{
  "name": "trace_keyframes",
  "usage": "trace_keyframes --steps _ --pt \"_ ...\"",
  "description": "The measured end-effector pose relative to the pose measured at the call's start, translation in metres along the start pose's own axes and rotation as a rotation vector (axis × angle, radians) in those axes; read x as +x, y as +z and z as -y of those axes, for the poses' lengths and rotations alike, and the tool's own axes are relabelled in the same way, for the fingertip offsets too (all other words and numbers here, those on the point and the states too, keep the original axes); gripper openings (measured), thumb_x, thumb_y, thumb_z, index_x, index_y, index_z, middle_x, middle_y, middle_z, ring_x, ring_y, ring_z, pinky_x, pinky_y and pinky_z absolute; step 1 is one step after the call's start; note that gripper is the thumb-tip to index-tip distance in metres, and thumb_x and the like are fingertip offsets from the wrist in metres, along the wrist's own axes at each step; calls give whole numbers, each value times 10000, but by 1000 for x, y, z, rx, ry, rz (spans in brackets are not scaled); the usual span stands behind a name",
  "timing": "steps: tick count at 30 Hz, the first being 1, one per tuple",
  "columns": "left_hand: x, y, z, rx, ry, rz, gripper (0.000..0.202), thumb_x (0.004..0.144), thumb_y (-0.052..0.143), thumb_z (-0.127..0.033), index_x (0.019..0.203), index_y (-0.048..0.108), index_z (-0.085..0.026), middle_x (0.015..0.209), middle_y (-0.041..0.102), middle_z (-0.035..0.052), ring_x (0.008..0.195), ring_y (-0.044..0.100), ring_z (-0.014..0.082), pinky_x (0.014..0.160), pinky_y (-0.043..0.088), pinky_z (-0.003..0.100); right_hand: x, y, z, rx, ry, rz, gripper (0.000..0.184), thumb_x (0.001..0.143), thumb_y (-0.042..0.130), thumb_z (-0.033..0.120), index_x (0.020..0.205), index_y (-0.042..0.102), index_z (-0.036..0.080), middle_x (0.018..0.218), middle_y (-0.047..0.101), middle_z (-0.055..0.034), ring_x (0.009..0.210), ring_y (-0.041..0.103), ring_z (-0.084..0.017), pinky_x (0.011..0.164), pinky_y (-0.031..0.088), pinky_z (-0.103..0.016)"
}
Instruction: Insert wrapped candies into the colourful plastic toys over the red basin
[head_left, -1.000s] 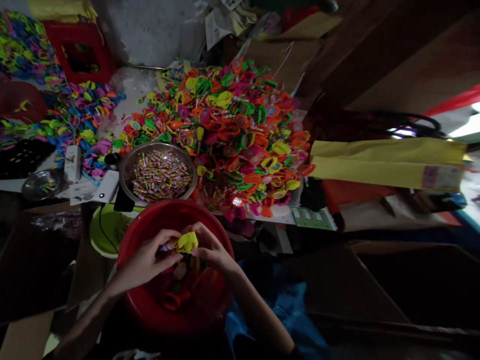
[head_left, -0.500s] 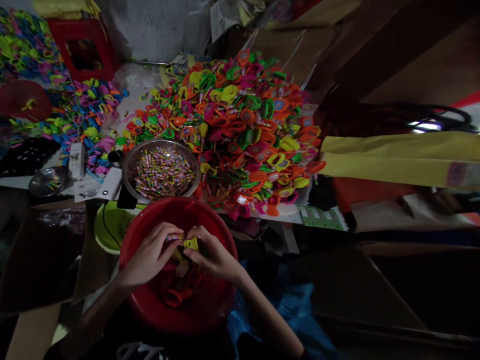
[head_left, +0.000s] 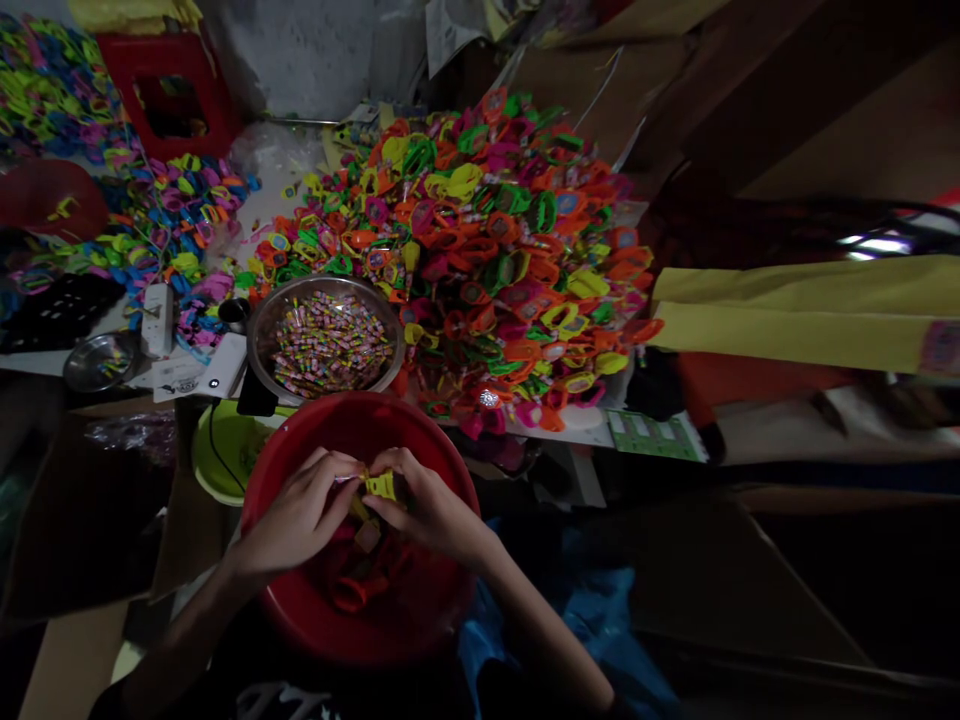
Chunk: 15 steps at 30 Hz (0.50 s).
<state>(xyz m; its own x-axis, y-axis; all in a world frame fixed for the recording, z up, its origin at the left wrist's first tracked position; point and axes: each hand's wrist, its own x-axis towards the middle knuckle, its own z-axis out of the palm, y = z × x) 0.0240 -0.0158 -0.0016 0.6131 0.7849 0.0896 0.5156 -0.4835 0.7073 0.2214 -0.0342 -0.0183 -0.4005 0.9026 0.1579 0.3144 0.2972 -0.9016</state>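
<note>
Both hands are over a red plastic basin (head_left: 262, 480). My left hand (head_left: 296, 515) pinches a small wrapped candy roll (head_left: 346, 478), mostly covered by the fingers. My right hand (head_left: 431, 510) grips a yellow plastic toy watch (head_left: 381, 486) between thumb and fingers. The roll's yellow end meets the watch's left side; whether it passes through the band I cannot tell. Beneath, inside the basin, lie an orange toy watch (head_left: 350, 594) and other dim coloured pieces. A steel bowl (head_left: 259, 350) full of similar wrapped rolls stands just beyond the basin.
Behind the bowl rises a big heap of colourful toy watches (head_left: 517, 260). More plastic pieces (head_left: 187, 215) spread left, near a red stool (head_left: 161, 95). A power strip (head_left: 157, 320), a white device (head_left: 223, 365) and a small metal dish (head_left: 101, 362) sit along the edge. A green basin (head_left: 214, 455) stands lower left.
The candy roll's yellow end has come up against the yellow toy watch, and less of the roll shows. The whole scene has shifted slightly right in view.
</note>
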Motion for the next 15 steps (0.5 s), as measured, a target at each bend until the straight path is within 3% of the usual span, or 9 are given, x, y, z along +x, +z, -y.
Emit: trace_keyframes --steps 6,15 --pt "-2 -2 4 106 62 20 137 930 420 -195 1038 504 -181 1026 626 56 1010 547 176 943 423 345 0 2 -4 -120 -99 39 266 926 502 282 1153 421 169 1059 535 -97 999 522 -189 883 456 -339" --pt "-3 5 3 138 22 111 170 889 408 -177 999 539 -178 998 620 64 977 546 203 913 440 361 -4 8 -10 -371 -182 88 205 982 344 298 967 483 148 898 558 -108 843 510 -208 686 481 -333"
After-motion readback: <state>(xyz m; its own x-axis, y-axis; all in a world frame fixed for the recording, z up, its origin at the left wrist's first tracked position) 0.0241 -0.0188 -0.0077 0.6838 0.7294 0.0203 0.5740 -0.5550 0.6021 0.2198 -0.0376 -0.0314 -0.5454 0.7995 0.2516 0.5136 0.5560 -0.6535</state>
